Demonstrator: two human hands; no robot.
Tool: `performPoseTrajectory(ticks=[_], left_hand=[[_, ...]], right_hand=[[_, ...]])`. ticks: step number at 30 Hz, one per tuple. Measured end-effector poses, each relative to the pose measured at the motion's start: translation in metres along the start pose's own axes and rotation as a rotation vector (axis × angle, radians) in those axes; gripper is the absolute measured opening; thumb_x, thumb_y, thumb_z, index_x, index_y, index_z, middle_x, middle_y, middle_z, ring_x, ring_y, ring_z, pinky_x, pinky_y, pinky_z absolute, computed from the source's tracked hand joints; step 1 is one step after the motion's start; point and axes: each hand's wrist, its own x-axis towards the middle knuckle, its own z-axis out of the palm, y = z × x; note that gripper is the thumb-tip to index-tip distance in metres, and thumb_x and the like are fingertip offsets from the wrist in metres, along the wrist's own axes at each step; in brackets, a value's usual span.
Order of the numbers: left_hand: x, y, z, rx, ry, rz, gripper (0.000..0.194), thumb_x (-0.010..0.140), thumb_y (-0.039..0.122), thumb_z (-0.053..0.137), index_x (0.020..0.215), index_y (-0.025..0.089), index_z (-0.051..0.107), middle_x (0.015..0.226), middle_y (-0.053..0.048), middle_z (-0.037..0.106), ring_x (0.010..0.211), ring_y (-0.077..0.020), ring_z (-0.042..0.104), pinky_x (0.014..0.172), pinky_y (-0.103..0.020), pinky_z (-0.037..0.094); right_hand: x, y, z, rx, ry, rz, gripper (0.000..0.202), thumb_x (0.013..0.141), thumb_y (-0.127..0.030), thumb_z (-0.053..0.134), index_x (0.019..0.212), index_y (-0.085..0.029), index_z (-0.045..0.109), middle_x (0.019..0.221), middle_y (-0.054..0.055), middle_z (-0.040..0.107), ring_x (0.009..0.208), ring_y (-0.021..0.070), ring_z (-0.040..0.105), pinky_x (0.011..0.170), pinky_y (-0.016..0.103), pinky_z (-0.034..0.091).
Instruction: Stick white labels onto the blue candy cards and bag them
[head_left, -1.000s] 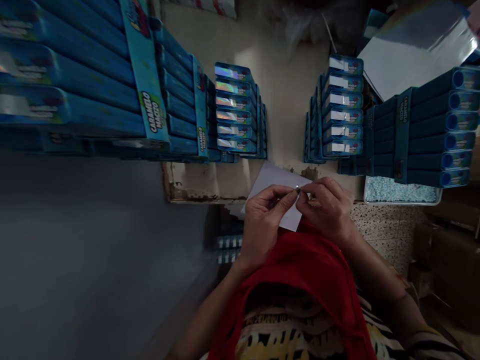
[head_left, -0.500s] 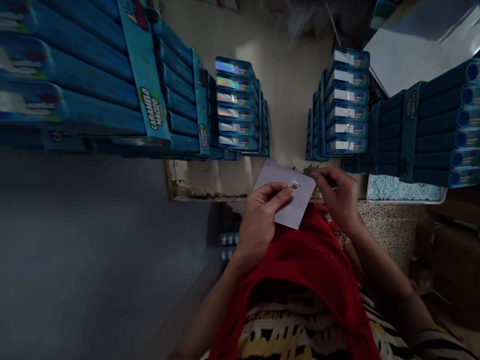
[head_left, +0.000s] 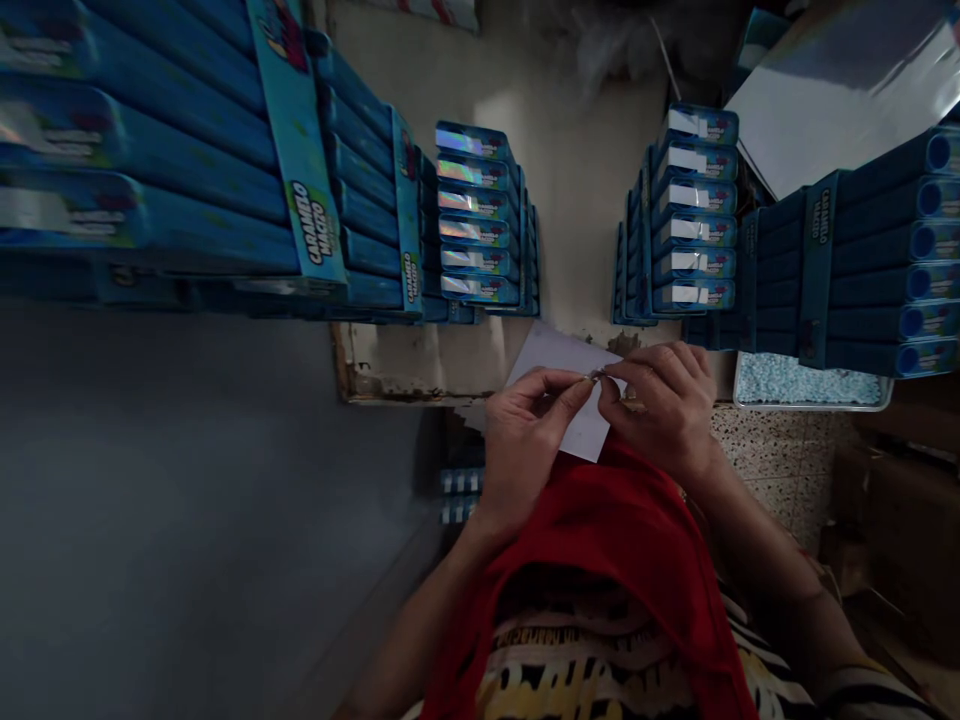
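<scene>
My left hand [head_left: 527, 440] and my right hand [head_left: 664, 405] meet at the near edge of a worn table [head_left: 420, 362], over a white sheet of paper [head_left: 556, 352]. Between the fingertips of both hands sits a small shiny piece [head_left: 595, 376], pinched from either side; it is too small to tell what it is. The white sheet lies partly under my left hand and hangs over the table edge above a red cloth [head_left: 607, 540] on my lap.
Stacks of blue boxes [head_left: 480, 220] stand left of the hands, with more blue boxes [head_left: 686, 225] to the right. A tray of pale blue bits [head_left: 802, 382] sits at the right. A large reflective sheet [head_left: 832, 90] leans at the top right.
Half a second ago my right hand was apart, near the table edge to the right; it has come back to the left hand and pinches the small piece again.
</scene>
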Motion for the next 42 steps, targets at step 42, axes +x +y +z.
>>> performPoseTrajectory(ticks=[42], left_hand=[[0.004,-0.002,-0.002,-0.017,-0.044,-0.1,0.027,0.08,0.045,0.084,0.08,0.019,0.076,0.079,-0.002,0.071,0.076,-0.0167,0.062,0.069,-0.027,0.048]], right_hand=[[-0.007,0.015,0.007,0.285,-0.232,0.249,0.013,0.086,-0.019,0.066,0.096,-0.023,0.074,0.087,0.004,0.074,0.086,0.021,0.067,0.08,0.037,0.052]])
